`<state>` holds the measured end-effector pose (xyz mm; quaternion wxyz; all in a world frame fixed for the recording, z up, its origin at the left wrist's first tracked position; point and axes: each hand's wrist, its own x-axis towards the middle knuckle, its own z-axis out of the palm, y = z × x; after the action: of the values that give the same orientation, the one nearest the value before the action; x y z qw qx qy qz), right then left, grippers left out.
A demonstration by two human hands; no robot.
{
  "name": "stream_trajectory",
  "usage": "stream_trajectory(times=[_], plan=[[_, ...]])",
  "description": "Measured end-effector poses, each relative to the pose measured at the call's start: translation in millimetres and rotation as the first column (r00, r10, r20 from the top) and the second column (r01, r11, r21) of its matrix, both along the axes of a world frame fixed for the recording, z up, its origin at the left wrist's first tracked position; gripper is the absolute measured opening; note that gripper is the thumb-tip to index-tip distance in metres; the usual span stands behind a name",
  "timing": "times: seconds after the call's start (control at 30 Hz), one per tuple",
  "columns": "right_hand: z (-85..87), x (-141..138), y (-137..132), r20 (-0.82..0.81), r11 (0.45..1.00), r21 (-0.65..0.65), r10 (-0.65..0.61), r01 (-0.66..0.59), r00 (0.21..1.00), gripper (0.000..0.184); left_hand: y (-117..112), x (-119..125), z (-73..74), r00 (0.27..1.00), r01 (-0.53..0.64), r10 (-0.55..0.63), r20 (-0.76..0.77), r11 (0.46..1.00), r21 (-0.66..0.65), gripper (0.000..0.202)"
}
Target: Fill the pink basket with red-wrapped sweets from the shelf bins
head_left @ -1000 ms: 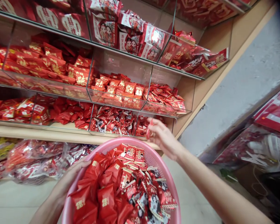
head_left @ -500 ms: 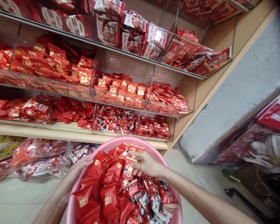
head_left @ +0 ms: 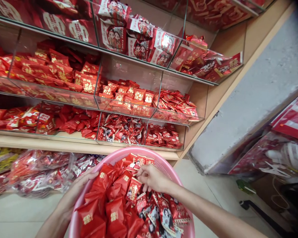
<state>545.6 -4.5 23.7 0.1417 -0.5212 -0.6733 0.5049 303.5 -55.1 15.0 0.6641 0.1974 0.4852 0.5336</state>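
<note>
A pink plastic basket (head_left: pixel 175 172) full of red candy packets is right in front of me. My left hand (head_left: pixel 83 183) grips its left rim, thumb over the edge. Inside the basket, my right hand (head_left: pixel 152 178) has its fingers curled at the upper corner of a small red packet (head_left: pixel 133 191) with gold print. Plain red glossy packets (head_left: pixel 116 215) with small gold characters fill the basket's left side. Twisted red, black and white wrapped candies (head_left: pixel 161 211) lie on the right, below my right hand. More small packets (head_left: pixel 140 161) rest near the far rim.
Wooden shelves (head_left: pixel 149 151) with clear-fronted compartments of red packets rise just beyond the basket. Bagged goods (head_left: pixel 39 172) lie under the lowest shelf at left. To the right are a grey wall (head_left: pixel 238 112), a white fan (head_left: pixel 293 155) and a black chair leg (head_left: pixel 260 218) on the tiled floor.
My right hand has shifted slightly toward me, its fingers more curled. The small red packet at its fingertips has turned and sits a little lower. My left hand stays on the rim.
</note>
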Motion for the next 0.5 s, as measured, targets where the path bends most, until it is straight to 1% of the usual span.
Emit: stream_trajectory(times=[0.07, 0.17, 0.27, 0.33, 0.37, 0.4, 0.47, 0.5], plan=[[-0.4, -2, -4, 0.026, 1.000, 0.022, 0.011, -0.012, 1.000, 0.014, 1, -1, -0.1, 1.000, -0.006, 0.006, -0.005, 1.000, -0.013, 0.044], [0.9, -8, -7, 0.125, 0.996, 0.087, -0.009, -0.002, 0.992, 0.025, 2, -2, -0.6, 0.999, -0.032, 0.032, -0.003, 0.999, -0.025, 0.044], [5.0, -11, -8, 0.191, 0.988, 0.155, -0.030, 0.000, 0.981, 0.027, 2, -2, -1.6, 0.999, -0.017, 0.016, -0.030, 1.000, -0.021, 0.041], [8.0, -12, -9, 0.243, 0.969, 0.244, -0.022, -0.040, 0.970, 0.026, 2, -1, -2.3, 0.999, -0.001, 0.000, -0.035, 1.000, -0.025, 0.040], [9.3, -12, -10, 0.309, 0.944, 0.316, -0.008, -0.094, 0.951, 0.025, 2, -1, -2.3, 1.000, 0.003, -0.003, -0.029, 1.000, -0.026, 0.040], [10.5, -12, -11, 0.395, 0.906, 0.388, 0.005, -0.171, 0.919, 0.024, 2, -1, -1.8, 1.000, 0.004, -0.005, -0.026, 1.000, -0.027, 0.041], [14.5, -12, -13, 0.563, 0.804, 0.489, 0.004, -0.337, 0.827, 0.022, 1, 1, 1.4, 1.000, -0.001, 0.001, -0.020, 1.000, -0.025, 0.043], [18.5, -12, -12, 0.611, 0.758, 0.520, -0.010, -0.392, 0.792, 0.020, 0, 3, 4.1, 1.000, -0.017, 0.016, -0.017, 1.000, -0.021, 0.044]])
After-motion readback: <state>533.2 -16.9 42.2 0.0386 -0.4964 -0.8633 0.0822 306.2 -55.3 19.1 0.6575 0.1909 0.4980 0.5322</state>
